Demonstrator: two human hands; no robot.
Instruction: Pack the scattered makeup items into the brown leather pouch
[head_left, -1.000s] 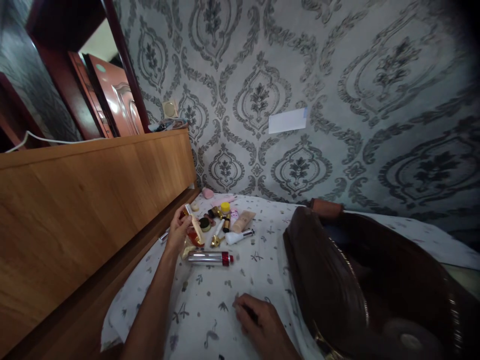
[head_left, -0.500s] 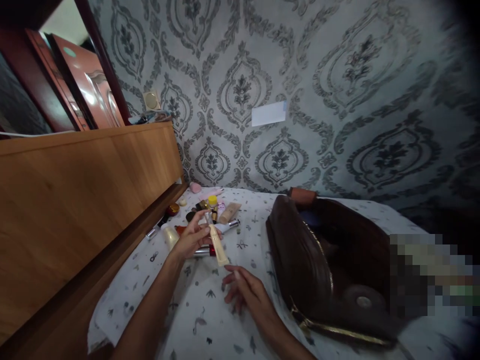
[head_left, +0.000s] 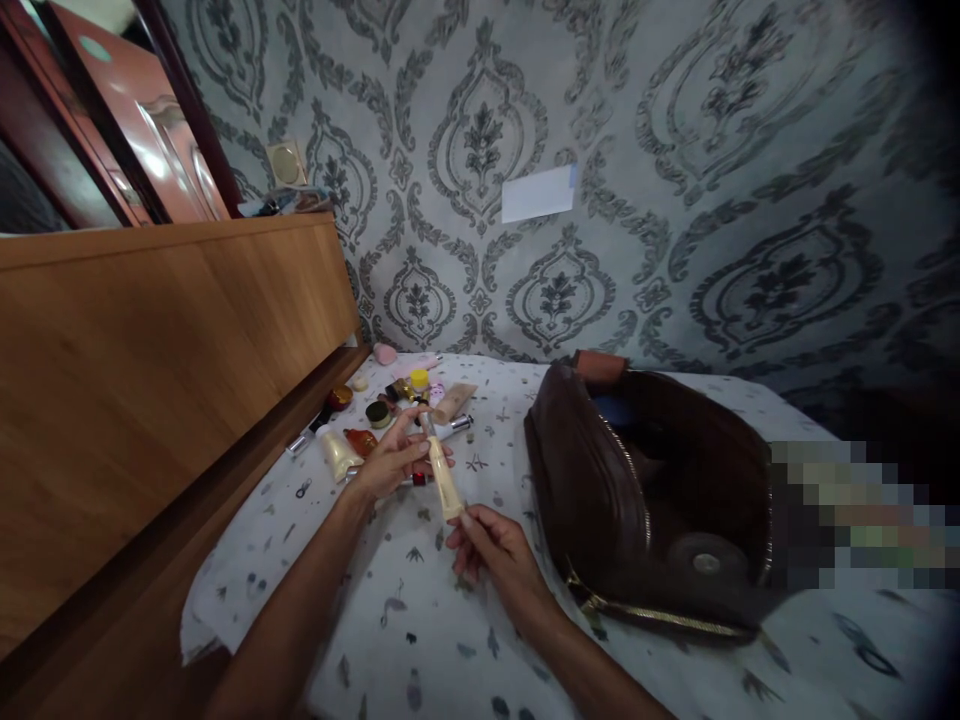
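A pale yellow squeeze tube (head_left: 445,483) with a clear cap is held between my hands above the bedding. My left hand (head_left: 394,458) grips it near the capped upper end. The flat lower end sits between the thumb and fingers of my right hand (head_left: 499,555). Beyond my left hand lie several cosmetics: a cream-coloured tube (head_left: 337,455), an orange-brown item (head_left: 361,442), a dark round jar (head_left: 377,413), a yellow-lidded jar (head_left: 419,380) and a beige tube (head_left: 455,402). Part of a silver and red tube is hidden behind my left hand.
A dark brown bag (head_left: 585,490) lies unzipped on the right of the patterned sheet (head_left: 420,620). On the left runs a wooden board (head_left: 187,310). The papered wall (head_left: 480,270) closes off the back, and a brown item (head_left: 600,366) lies behind the bag.
My right hand has come up to the tube and taken its flat end. The tube has shifted slightly right in my left hand's grip. The view has tilted downward a little.
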